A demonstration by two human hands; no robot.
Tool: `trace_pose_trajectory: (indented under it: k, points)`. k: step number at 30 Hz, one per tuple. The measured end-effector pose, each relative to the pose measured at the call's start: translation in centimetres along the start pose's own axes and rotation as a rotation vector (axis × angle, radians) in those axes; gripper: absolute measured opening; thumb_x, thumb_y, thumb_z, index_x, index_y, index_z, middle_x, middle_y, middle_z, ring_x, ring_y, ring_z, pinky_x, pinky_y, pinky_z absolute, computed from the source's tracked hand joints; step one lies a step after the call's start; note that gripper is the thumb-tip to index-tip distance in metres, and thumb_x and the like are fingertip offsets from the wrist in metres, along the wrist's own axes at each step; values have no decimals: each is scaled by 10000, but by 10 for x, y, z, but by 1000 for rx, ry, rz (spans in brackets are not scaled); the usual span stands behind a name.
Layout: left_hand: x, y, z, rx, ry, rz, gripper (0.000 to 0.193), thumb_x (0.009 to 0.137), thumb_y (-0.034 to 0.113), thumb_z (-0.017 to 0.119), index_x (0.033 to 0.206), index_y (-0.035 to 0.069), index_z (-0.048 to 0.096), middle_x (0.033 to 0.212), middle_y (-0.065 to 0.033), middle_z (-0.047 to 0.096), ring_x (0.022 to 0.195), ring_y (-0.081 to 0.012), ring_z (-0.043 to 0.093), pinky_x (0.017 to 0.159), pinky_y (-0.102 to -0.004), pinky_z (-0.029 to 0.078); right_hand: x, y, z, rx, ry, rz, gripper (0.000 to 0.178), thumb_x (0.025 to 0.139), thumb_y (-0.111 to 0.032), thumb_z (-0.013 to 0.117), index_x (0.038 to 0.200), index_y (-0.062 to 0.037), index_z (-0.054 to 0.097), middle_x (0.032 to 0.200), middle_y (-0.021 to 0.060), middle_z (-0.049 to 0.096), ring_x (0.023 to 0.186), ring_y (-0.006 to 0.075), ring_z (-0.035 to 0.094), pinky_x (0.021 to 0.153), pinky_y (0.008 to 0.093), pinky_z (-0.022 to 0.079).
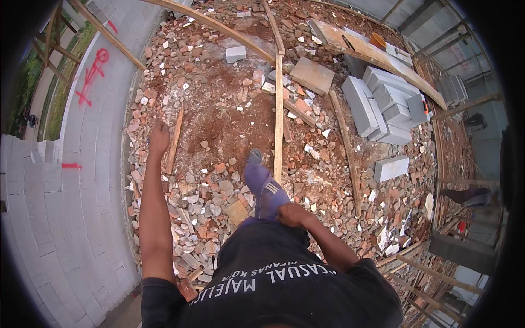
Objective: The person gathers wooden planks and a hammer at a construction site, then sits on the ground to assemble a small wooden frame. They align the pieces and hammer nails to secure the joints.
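Observation:
My left arm stretches forward, and my left hand (159, 136) is closed in a loose fist above the rubble, with nothing seen in it. Just right of it a short wooden stick (175, 139) lies on the ground. My right arm is bent, and my right hand (293, 215) is closed beside the thigh of my purple trousers (262, 188). Its fingers are curled, and I see nothing held in them. One foot in a grey shoe (255, 156) is forward on the brown soil.
Broken brick and stone (208, 218) cover the ground. A grey block wall (90, 191) runs along the left. A long timber (278, 120) crosses ahead. Grey blocks (383, 104) are piled at the right, below a wide plank (377, 57). Another board (345, 150) lies nearer.

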State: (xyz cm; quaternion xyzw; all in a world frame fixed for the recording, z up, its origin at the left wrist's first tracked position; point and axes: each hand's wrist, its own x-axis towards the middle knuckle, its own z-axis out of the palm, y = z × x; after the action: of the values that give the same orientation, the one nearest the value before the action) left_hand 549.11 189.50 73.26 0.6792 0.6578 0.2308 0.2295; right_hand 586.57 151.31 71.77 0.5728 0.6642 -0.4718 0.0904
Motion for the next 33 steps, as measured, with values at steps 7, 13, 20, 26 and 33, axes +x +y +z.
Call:
trace_pose_trajectory:
  k: [7, 13, 20, 26, 33]
  points:
    - [-94, -172, 50, 390, -667, -544, 322, 964, 239, 510, 1064, -39, 636, 954, -260, 677, 913, -396, 651, 834, -465, 492, 73, 35, -238, -15, -33, 157, 359, 935, -317, 575, 1056, -1, 693, 1048, 272, 708, 1022, 443, 677, 898, 509, 533]
    - [-99, -75, 83, 54, -840, -808, 343, 951, 238, 505, 1058, -57, 643, 968, -288, 677, 932, -422, 654, 843, -481, 491, 166, 64, -351, -62, 7, 169, 305, 913, -206, 561, 1012, 32, 726, 1048, 268, 723, 1000, 413, 712, 870, 508, 565]
    - [166, -51, 197, 63, -864, -678, 367, 936, 238, 500, 1050, -77, 651, 984, -321, 676, 954, -453, 657, 853, -499, 490, 328, 129, -519, -24, -49, 328, 349, 929, -242, 519, 1055, 22, 710, 1143, 292, 693, 1085, 437, 678, 931, 488, 544]
    - [593, -6, 219, 350, -463, -258, 388, 923, 237, 495, 1044, -95, 658, 997, -350, 676, 973, -479, 660, 861, -515, 489, 382, 187, -712, 140, 150, 236, 250, 916, -265, 639, 924, -31, 727, 901, 182, 725, 836, 287, 706, 774, 446, 541]
    - [905, 430, 86, -836, -67, -110, 166, 990, 139, 435, 1059, 57, 561, 618, 42, 406, 479, -37, 296, 418, -239, 211, 450, 235, -857, 792, 608, 316, 370, 933, -345, 716, 945, 21, 668, 768, 111, 641, 743, 187, 610, 723, 357, 505]
